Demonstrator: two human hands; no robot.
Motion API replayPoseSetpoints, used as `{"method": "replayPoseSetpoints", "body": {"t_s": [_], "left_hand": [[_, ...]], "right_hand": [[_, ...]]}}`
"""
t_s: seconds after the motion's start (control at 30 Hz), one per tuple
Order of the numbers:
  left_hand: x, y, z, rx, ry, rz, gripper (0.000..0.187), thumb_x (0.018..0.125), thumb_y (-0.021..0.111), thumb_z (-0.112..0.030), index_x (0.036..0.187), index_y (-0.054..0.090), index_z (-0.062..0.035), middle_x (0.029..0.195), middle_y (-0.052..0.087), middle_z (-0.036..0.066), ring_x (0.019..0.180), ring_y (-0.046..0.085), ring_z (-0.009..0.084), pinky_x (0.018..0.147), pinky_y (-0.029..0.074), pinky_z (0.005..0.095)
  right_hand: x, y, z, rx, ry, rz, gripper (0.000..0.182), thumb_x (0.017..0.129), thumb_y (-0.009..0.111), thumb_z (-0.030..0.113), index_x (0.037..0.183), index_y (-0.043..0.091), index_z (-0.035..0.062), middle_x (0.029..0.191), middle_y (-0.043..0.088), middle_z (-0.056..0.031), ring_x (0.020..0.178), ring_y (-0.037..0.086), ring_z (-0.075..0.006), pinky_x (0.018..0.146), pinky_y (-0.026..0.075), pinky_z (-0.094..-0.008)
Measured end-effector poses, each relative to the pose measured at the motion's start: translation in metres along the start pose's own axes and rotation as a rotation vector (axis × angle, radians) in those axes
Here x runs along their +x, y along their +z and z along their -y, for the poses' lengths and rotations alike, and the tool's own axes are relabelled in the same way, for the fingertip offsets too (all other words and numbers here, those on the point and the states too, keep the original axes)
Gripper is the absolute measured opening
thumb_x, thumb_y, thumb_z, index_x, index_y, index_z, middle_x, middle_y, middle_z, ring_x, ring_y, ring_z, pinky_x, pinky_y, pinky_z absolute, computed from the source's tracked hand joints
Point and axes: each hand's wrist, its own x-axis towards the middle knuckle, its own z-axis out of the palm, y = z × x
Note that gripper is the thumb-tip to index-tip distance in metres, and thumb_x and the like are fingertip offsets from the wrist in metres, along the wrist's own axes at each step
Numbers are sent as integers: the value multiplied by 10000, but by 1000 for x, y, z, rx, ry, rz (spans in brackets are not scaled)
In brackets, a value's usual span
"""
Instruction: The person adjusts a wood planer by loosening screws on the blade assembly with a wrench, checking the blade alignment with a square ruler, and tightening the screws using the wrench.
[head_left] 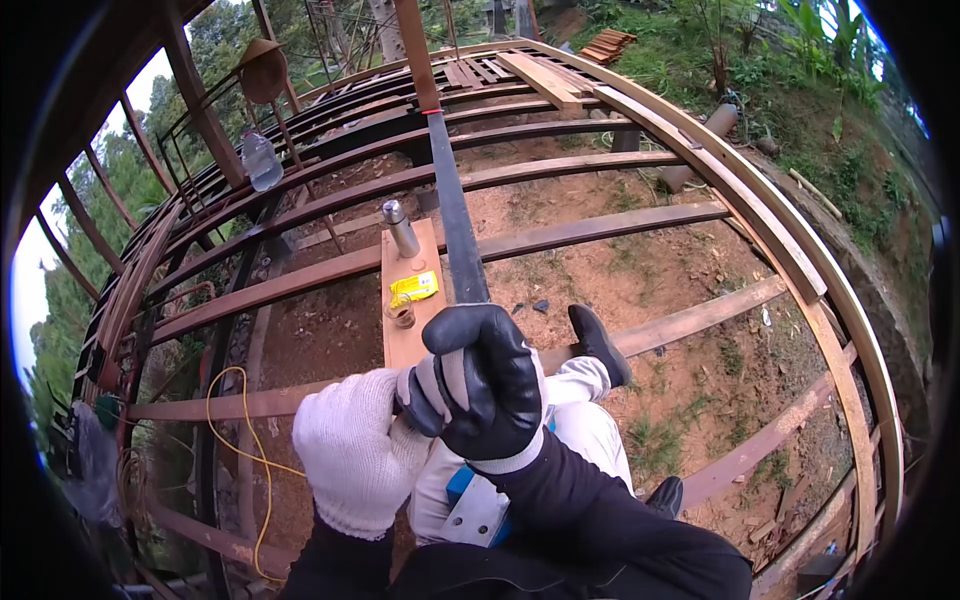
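Note:
My left hand (352, 452), in a white knit glove, is closed, with its back towards me. It presses against the curled fingers of my right hand (482, 385), which wears a black-coated glove with a pale cuff. The right hand is also closed, in front of my lap. Whatever lies between the two hands is hidden by the fingers. Just beneath them, a grey metal plate with holes (473, 515) and a blue part (460, 485) rest between my white-trousered legs. Behind the right fist, a long dark post (458, 215) runs away from me.
A steel thermos (401, 230), a yellow packet (414, 289) and a small glass (402, 314) stand on a plank (395, 345). Wooden joists (600, 232) cross over bare soil. A yellow cord (250, 430) loops at left; a clear bottle (261, 162) sits farther back.

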Motion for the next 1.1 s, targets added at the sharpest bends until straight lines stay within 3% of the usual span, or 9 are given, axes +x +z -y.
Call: {"method": "replayPoseSetpoints", "body": {"t_s": [0.2, 0.43, 0.47, 0.53, 0.67, 0.87, 0.97, 1.07, 1.1], "left_hand": [[-7, -14, -5, -57, -49, 115, 303, 989, 672, -172, 1218, 675, 26, 1000, 738, 219, 941, 742, 387, 806, 570, 391], [-11, -28, -5, -197, -39, 159, 424, 1011, 655, -114, 1390, 578, 59, 1217, 702, 260, 1125, 722, 364, 943, 556, 371], [-11, -33, 2, -229, -18, 188, 429, 1011, 624, -80, 1414, 560, 54, 1242, 695, 257, 1152, 713, 347, 978, 540, 364], [-11, -42, 21, -352, -19, 295, 510, 990, 546, -23, 1496, 496, 15, 1126, 725, 174, 969, 726, 221, 867, 558, 308], [23, -66, 38, -580, -222, 733, 605, 973, 521, -115, 1562, 424, -12, 928, 719, 97, 742, 677, 133, 715, 536, 254], [47, -29, 55, -712, -237, 818, 419, 1028, 587, -232, 1343, 603, 44, 749, 671, 54, 597, 613, 93, 532, 464, 223], [48, -22, 56, -724, -197, 844, 348, 1027, 581, -251, 1209, 665, 33, 722, 648, 33, 566, 573, 68, 512, 426, 216], [44, -28, 50, -716, -244, 834, 319, 1012, 580, -286, 1072, 684, 10, 728, 639, 34, 571, 552, 71, 521, 400, 221], [41, -30, 49, -712, -263, 830, 319, 1007, 580, -297, 1026, 690, 2, 730, 636, 34, 572, 545, 72, 524, 391, 223]], "right_hand": [[9, -6, -2, 91, 37, 48, 509, 1135, 376, 354, 1308, 519, -103, 599, 396, 47, 481, 396, -97, 525, 399, -308], [19, 4, 7, 79, 169, -106, 525, 1134, 379, 329, 1431, 468, -94, 564, 342, 50, 451, 357, -106, 526, 396, -307], [24, -5, 5, 138, 191, 39, 491, 1124, 420, 302, 1425, 493, -80, 618, 442, 31, 512, 445, -116, 586, 450, -314], [30, -20, 14, 206, 298, 177, 505, 1048, 562, 318, 1417, 544, -25, 741, 604, -33, 657, 594, -190, 752, 515, -400], [24, -14, 15, 97, 259, 12, 622, 1066, 545, 428, 1495, 470, -16, 924, 706, -108, 844, 707, -302, 911, 565, -471], [33, -31, 38, -593, 164, 25, 412, 1092, 542, 264, 1383, 563, -26, 1174, 676, -135, 1025, 688, -179, 940, 547, -309], [27, -36, 45, -564, 122, 64, 436, 1084, 561, 271, 1394, 550, -34, 1246, 667, -133, 1063, 674, -178, 977, 532, -307], [-4, -35, 53, -804, 201, -113, 446, 1076, 575, 239, 1436, 531, -20, 1277, 659, -105, 1151, 640, -159, 1026, 499, -315], [-21, -51, 57, -1040, 165, -124, 398, 1106, 510, 243, 1402, 581, -15, 1115, 725, -81, 1055, 676, -130, 946, 532, -310]]}}
